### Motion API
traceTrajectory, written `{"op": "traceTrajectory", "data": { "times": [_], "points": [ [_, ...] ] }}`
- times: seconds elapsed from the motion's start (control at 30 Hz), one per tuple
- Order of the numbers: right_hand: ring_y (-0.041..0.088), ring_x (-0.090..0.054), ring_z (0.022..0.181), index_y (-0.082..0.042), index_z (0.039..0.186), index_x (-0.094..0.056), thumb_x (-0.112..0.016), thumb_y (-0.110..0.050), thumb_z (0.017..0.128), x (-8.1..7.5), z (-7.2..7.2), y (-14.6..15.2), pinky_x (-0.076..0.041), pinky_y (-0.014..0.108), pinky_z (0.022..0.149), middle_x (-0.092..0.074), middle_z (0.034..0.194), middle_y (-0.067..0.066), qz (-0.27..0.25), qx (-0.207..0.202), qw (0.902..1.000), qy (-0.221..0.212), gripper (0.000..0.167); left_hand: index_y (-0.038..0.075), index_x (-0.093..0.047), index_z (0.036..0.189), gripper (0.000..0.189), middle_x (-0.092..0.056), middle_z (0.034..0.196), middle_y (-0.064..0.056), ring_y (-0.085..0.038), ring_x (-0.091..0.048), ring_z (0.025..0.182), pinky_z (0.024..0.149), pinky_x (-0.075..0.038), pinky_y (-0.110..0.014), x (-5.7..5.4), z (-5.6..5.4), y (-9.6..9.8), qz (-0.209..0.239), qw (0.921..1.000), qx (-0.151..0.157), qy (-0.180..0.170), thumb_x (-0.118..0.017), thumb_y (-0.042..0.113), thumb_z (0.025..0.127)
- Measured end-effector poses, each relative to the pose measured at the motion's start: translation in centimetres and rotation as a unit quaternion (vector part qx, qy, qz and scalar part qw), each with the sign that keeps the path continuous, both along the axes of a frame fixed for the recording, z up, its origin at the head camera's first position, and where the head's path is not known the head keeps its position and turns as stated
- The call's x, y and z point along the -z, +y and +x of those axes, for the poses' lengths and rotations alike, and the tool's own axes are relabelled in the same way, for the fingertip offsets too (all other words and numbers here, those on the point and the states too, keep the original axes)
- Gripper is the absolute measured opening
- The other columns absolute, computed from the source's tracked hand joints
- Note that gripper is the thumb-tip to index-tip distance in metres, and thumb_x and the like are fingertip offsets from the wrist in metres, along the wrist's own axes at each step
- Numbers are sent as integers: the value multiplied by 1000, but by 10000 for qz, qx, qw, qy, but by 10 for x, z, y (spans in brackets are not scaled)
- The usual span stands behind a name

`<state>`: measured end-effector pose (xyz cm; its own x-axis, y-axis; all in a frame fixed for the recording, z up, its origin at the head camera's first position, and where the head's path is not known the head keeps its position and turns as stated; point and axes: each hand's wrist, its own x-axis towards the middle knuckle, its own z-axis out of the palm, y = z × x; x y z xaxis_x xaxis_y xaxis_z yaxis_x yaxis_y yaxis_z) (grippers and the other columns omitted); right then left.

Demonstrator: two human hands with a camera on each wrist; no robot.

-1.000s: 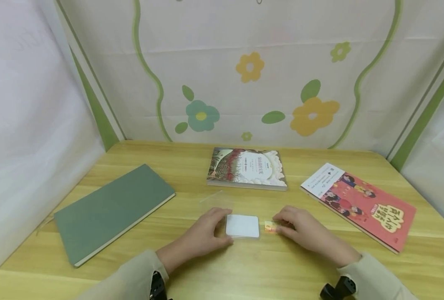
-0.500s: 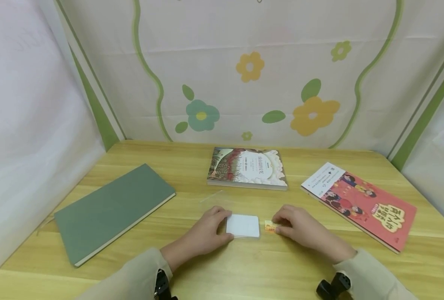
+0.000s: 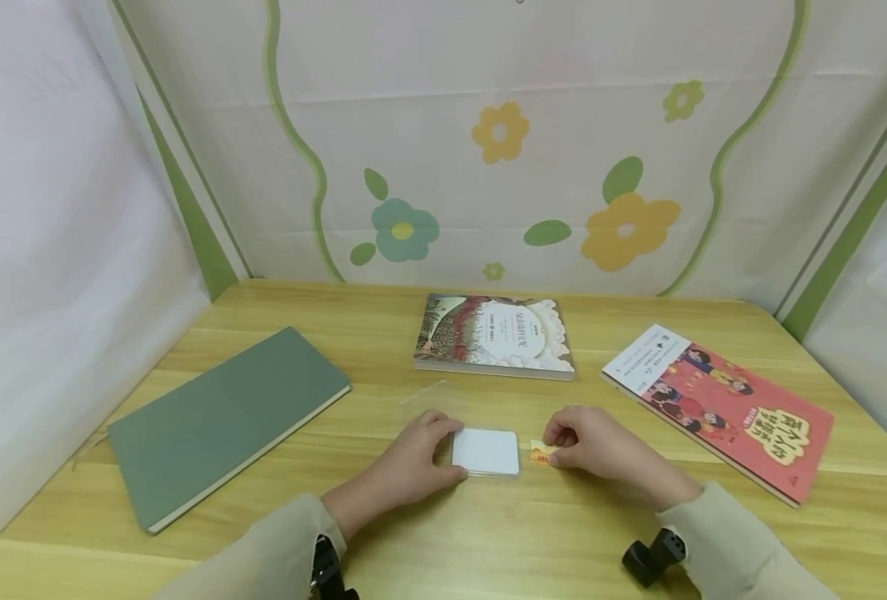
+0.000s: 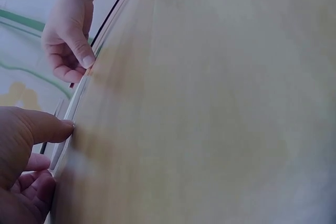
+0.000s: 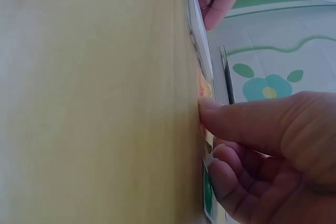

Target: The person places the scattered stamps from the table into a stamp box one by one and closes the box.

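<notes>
A small stack of white cards (image 3: 485, 452) with rounded corners lies flat at the middle of the table, clear film showing round its edges. My left hand (image 3: 413, 461) holds its left end, thumb at the near corner and fingertips at the far one. Just right of the stack is a small orange-and-yellow printed piece (image 3: 541, 452). The thumb and fingers of my right hand (image 3: 589, 443) pinch its right end, hiding that part. In the right wrist view, the thumb presses on the printed piece (image 5: 205, 85), close beside the card stack (image 5: 198, 30).
A thin transparent sheet (image 3: 432, 398) lies beyond the left hand. Three books surround the work: a green one (image 3: 226, 429) at left, an illustrated one (image 3: 494, 336) at the back, a red one (image 3: 721, 408) at right. Printed fabric walls (image 3: 443, 142) enclose the wooden table (image 3: 473, 542).
My right hand and wrist have shifted slightly left and away from me, fingers more bent at the printed piece. The left hand moved a little right and now stays at the cards.
</notes>
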<state>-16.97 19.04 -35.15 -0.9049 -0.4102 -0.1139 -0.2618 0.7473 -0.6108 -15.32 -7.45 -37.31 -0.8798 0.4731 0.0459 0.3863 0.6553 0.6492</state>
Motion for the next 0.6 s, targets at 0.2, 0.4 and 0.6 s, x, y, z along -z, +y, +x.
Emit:
{"op": "traceTrajectory", "data": {
  "times": [0.2, 0.4, 0.6],
  "points": [
    [14, -48, 72, -10, 83, -62, -73, -7, 76, 1, 2, -1, -42, 25, 63, -54, 77, 0, -105, 94, 9999, 48, 14, 1, -55, 123, 53, -51, 111, -8, -18, -49, 96, 86, -45, -38, 0, -1, -1, 16, 9999, -21, -104, -74, 22, 78],
    [15, -46, 74, -11, 81, -60, -74, -5, 75, 2, 4, -2, -41, 26, 64, -52, 78, 0, -59, 242, 9994, 220, 16, 1, -55, 123, 53, -51, 111, -8, -18, -49, 96, 86, -45, -38, 0, -2, 0, 8, 9999, -14, -132, -74, 22, 78],
    [15, -46, 73, -12, 80, -58, -74, -5, 74, 3, 6, -2, -41, 24, 62, -51, 77, -1, -104, 203, 9988, 427, 19, 2, -54, 124, 54, -51, 111, -7, -17, -49, 96, 86, -45, -37, -1, -3, 0, -25, 9999, -41, -150, -74, 23, 78]
  ]
}}
